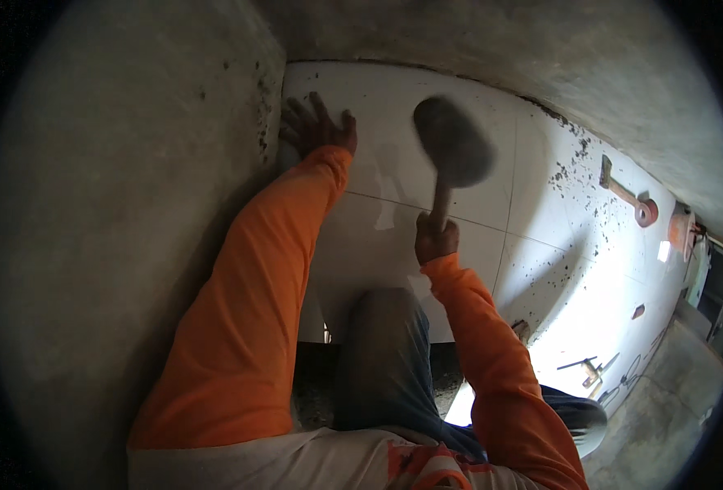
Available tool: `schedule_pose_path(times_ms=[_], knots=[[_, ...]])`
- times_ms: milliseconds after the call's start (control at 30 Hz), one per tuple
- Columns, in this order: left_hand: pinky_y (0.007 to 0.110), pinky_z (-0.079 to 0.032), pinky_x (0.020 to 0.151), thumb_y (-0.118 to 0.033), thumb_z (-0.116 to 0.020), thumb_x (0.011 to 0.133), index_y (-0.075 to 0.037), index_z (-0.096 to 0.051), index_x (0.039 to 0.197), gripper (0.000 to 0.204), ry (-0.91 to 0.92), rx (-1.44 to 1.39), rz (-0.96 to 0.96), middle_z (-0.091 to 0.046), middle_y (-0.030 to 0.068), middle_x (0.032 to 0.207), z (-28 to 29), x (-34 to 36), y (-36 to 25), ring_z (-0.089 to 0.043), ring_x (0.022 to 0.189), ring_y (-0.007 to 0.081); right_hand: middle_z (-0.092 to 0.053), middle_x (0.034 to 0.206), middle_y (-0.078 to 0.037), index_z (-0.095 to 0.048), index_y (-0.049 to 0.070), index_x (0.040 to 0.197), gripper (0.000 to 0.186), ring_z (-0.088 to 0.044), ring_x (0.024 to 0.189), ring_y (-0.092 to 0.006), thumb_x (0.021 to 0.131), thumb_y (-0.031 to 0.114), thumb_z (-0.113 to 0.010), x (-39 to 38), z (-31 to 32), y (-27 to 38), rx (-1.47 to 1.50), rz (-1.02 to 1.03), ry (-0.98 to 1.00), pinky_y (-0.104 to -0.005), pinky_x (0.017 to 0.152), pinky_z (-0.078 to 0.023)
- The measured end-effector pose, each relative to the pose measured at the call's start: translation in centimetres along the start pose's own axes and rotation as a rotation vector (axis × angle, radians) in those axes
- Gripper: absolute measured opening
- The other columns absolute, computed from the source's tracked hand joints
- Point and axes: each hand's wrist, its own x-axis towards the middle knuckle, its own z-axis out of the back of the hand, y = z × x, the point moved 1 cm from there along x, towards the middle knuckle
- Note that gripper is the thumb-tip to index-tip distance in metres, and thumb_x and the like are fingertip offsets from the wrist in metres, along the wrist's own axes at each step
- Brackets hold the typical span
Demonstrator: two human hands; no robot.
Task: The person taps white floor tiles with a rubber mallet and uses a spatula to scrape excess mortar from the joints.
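My right hand (437, 239) is wrapped round the wooden handle of a mallet. The big dark head of the mallet (454, 143) is raised over white floor tiles (394, 175) and smeared by motion. Against the corner of the left wall, my left hand (319, 129) lies with fingers spread on the far tile. Thin joint lines run between the tiles.
Bare grey walls (133, 163) rise close on the left and at the far side. To the right lie a hammer-like tool (620, 181), a roll of reddish tape (646, 213) and scattered dark crumbs (578, 151). Further tools (592, 371) lie near my foot.
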Motion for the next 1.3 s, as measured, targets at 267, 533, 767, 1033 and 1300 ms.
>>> schedule_pose_path(times_ms=[267, 533, 767, 1033, 1300], knots=[[0.056, -0.001, 0.109, -0.059, -0.032, 0.085, -0.016, -0.012, 0.147, 0.078, 0.023, 0.038, -0.019, 0.000, 0.0184, 0.152, -0.6, -0.3, -0.2, 0.004, 0.139, 0.0397, -0.057, 0.063, -0.024, -0.059, -0.004, 0.076, 0.027, -0.060, 0.063, -0.0415, 0.083, 0.022, -0.055, 0.6, -0.6, -2.1, -0.122, 0.285, -0.171, -0.0415, 0.058, -0.047], [0.055, -0.001, 0.110, -0.064, -0.033, 0.084, -0.015, -0.012, 0.147, 0.082, 0.057, 0.037, -0.129, -0.001, 0.0182, 0.152, 1.5, 0.8, -1.9, 0.005, 0.139, 0.0390, -0.056, 0.061, -0.023, -0.057, -0.004, 0.075, 0.027, -0.060, 0.061, -0.0396, 0.084, 0.021, -0.054, 1.7, -0.1, -3.8, -0.053, 0.153, -0.064, -0.0433, 0.055, -0.045], [0.053, -0.001, 0.111, -0.063, -0.032, 0.084, -0.019, -0.012, 0.147, 0.080, 0.053, 0.059, -0.182, -0.002, 0.0170, 0.152, 0.0, 2.0, -1.7, 0.002, 0.140, 0.0380, -0.054, 0.059, -0.022, -0.055, -0.002, 0.072, 0.028, -0.051, 0.054, -0.0390, 0.083, 0.024, -0.055, 2.1, -1.2, -5.7, -0.188, 0.222, -0.136, -0.0435, 0.055, -0.042], [0.053, -0.001, 0.110, -0.064, -0.033, 0.084, -0.020, -0.011, 0.147, 0.080, 0.008, 0.060, -0.283, -0.003, 0.0172, 0.152, -3.2, 2.4, -0.1, 0.000, 0.140, 0.0377, -0.059, 0.069, -0.025, -0.062, -0.002, 0.076, 0.030, -0.059, 0.068, -0.0409, 0.080, 0.027, -0.056, 3.1, 1.1, -2.9, -0.127, -0.018, 0.039, -0.0446, 0.063, -0.047], [0.055, -0.016, 0.108, -0.065, -0.038, 0.081, -0.020, -0.018, 0.145, 0.081, -0.017, 0.033, -0.479, -0.008, 0.0174, 0.151, -1.9, 5.5, 2.2, -0.002, 0.140, 0.0380, -0.061, 0.068, -0.021, -0.062, 0.001, 0.077, 0.025, -0.060, 0.068, -0.0386, 0.080, 0.024, -0.055, 1.9, 1.7, -0.7, -0.015, -0.027, 0.068, -0.0442, 0.066, -0.048]])
